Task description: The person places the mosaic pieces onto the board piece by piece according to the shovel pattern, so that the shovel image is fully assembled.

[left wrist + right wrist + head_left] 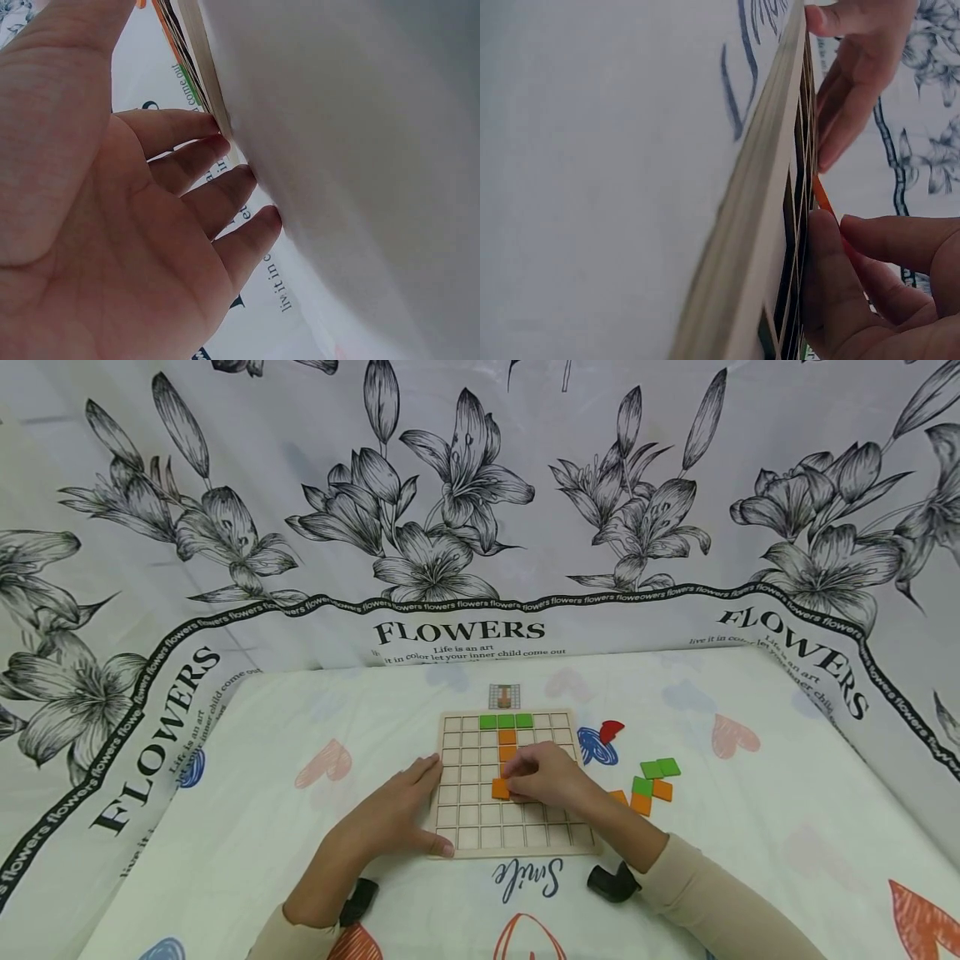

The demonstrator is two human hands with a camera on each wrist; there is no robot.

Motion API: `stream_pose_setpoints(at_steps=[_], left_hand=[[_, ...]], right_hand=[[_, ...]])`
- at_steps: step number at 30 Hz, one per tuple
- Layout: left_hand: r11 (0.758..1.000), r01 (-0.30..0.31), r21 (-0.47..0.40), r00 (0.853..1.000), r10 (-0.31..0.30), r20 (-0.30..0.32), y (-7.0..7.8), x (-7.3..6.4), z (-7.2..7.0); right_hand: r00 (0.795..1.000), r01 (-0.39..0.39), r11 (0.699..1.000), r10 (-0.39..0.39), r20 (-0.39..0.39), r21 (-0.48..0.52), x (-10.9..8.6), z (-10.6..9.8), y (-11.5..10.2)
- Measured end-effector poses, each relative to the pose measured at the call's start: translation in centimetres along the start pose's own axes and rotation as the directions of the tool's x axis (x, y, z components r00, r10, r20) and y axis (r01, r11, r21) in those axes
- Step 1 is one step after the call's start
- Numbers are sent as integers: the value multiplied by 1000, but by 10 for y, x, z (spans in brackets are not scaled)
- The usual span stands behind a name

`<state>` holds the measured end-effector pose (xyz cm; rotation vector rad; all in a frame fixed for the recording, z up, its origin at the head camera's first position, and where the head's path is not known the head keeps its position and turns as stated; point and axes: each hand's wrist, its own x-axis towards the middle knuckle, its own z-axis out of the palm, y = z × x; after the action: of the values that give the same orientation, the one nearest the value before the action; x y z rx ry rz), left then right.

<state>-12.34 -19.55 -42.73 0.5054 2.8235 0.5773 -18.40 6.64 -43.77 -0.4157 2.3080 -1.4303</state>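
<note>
A wooden grid board (517, 853) lies on the table in the head view. Three green tiles (506, 722) form a row near its far edge, and orange tiles (507, 737) run down in a column from the middle one. My right hand (546, 777) pinches an orange tile (500, 789) between thumb and fingertips, low over the grid; the right wrist view shows this tile (824, 196) tilted. It partly hides the lower column. My left hand (393, 814) rests at the board's left side, thumb at the near corner. In the left wrist view its fingertips (219, 142) touch the board's edge.
Several loose green tiles (660, 768) and orange tiles (641, 803) lie right of the board, partly behind my right forearm. A red piece (611, 731) sits beyond them. A small printed pattern card (505, 696) lies behind the board. The cloth (262, 827) has printed hearts.
</note>
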Motion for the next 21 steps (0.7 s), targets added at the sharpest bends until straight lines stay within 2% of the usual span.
stream_pose_setpoints(at_steps=[8,16,21], left_hand=[[1000,-25,11,1000,25,-2,-4,2,1],[999,-28,15,1000,28,-5,-4,2,2],[1000,-21,1,1000,21,-6,-3,1,2]], right_hand=[[1000,22,999,-21,-23,46,-2,0,4],[1000,22,991,-24,13,135,-2,-1,6],[996,83,995,-84,17,52,-4,-1,3]])
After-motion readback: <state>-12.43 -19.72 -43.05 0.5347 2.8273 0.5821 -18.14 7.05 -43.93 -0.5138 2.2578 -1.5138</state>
